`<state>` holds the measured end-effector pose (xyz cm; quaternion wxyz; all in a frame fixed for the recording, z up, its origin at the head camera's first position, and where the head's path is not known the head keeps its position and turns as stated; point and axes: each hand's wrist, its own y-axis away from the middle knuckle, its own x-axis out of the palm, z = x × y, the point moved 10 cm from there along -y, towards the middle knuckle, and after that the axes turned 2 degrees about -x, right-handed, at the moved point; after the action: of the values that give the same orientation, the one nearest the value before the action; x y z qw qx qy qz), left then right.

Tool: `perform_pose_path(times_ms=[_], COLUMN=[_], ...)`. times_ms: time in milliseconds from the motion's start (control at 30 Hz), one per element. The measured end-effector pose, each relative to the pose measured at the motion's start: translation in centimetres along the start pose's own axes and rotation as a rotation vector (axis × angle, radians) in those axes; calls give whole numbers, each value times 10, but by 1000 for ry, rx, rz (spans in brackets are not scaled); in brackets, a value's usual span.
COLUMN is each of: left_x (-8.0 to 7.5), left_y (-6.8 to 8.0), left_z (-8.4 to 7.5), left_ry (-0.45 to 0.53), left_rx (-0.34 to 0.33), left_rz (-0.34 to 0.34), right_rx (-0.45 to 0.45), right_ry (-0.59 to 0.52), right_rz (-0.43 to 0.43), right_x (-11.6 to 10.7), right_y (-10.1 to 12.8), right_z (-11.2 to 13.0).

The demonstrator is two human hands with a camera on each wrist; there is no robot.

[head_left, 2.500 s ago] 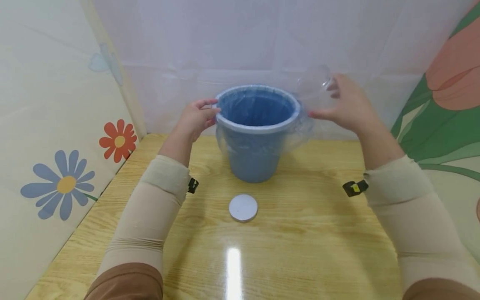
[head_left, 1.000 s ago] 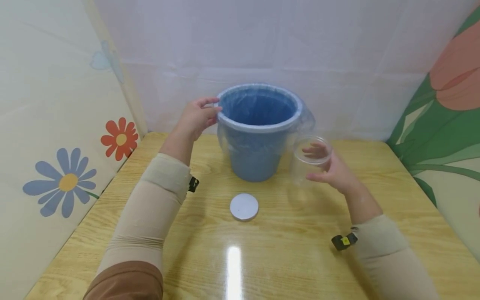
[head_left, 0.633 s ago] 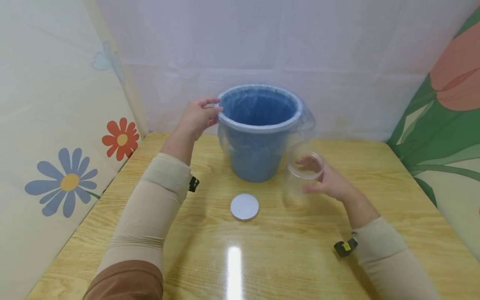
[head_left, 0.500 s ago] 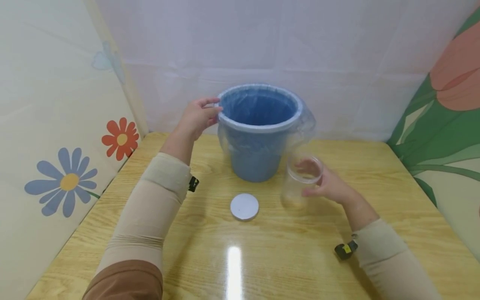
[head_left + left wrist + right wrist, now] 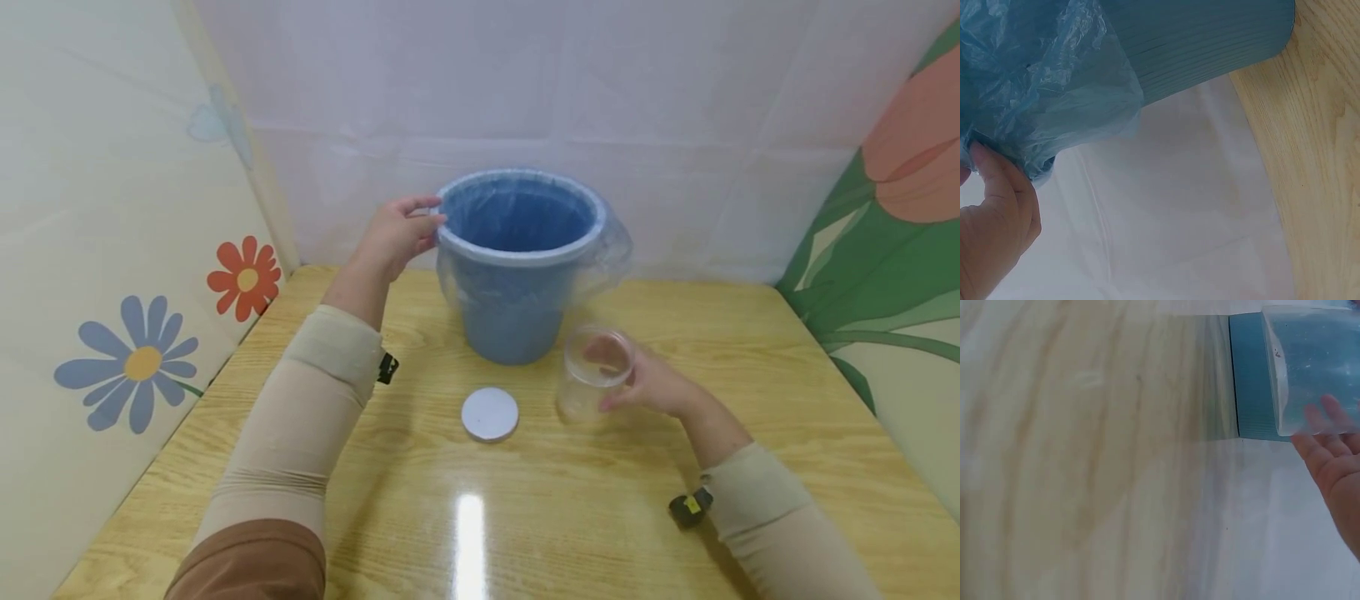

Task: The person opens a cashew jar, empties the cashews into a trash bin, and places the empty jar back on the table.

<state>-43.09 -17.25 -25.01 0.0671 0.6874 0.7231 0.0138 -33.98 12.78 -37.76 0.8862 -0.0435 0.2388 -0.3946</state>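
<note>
In the head view my left hand [image 5: 397, 237] pinches the left rim of a blue bucket [image 5: 513, 321], thumb outside view of the far side. A thin, see-through bluish plastic bag [image 5: 1085, 100] lines the bucket and hangs over its rim. My right hand [image 5: 648, 387] grips a clear, lidless plastic jar [image 5: 579, 396] from its right side; some fingers show through the wall. The jar stands upright, just right of the bucket's foot; whether its base touches the table cannot be told. In the right wrist view the jar [image 5: 1316, 369] overlaps the bucket.
A round white lid [image 5: 490, 414] lies flat on the wooden table [image 5: 585, 517], in front of the bucket. Behind the bucket hangs a pale sheet [image 5: 465, 75]. Flower-printed panels flank the table on the left [image 5: 135, 208] and right [image 5: 915, 275].
My right hand has brought the jar down from beside the bucket's rim to low beside the lid, nearer to me. The left hand has stayed at the rim.
</note>
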Motion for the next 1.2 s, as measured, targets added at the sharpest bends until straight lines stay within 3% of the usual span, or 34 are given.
perform_pose_path(times_ms=[500, 1200], left_x=[-1, -2], left_y=[-1, -1], left_z=[0, 0], left_ry=[-2, -18], left_rx=[-4, -3], left_rz=[-5, -3], right_rx=[-26, 61], right_ry=[-17, 15], right_rz=[93, 165], right_x=[14, 23], right_y=[-1, -1], right_z=[-4, -24])
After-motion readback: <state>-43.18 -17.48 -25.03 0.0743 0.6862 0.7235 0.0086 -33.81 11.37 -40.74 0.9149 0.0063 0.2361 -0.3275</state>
